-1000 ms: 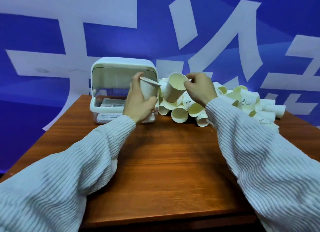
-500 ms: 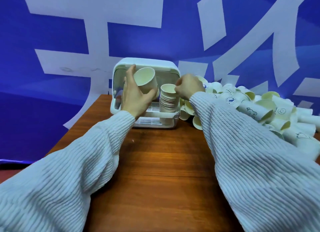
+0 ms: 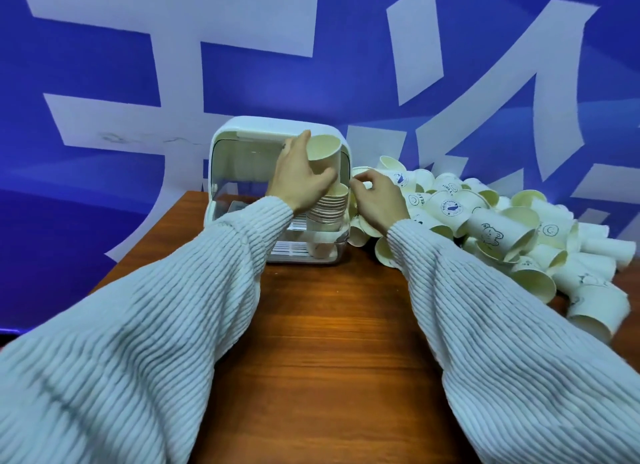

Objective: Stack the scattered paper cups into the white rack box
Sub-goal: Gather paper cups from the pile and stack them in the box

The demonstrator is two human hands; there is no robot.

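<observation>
The white rack box [image 3: 242,134] stands at the table's far edge, its front open. Inside its right side stands a stack of nested paper cups [image 3: 329,209]. My left hand [image 3: 298,176] grips a single paper cup [image 3: 323,150], mouth up, just above that stack. Just right of the box, my right hand [image 3: 377,196] reaches with curled fingers into the left edge of the heap of loose paper cups [image 3: 502,228]; whether it holds a cup is hidden. Some of the scattered cups carry small printed drawings.
The loose cups spread along the right side of the wooden table [image 3: 329,325], reaching its right edge. A blue wall with large white characters [image 3: 173,47] rises directly behind the box. Bare wood lies between my two sleeves.
My left hand has carried its cup rightward to above the stack. My right hand has left the stack and moved right to the pile of loose cups.
</observation>
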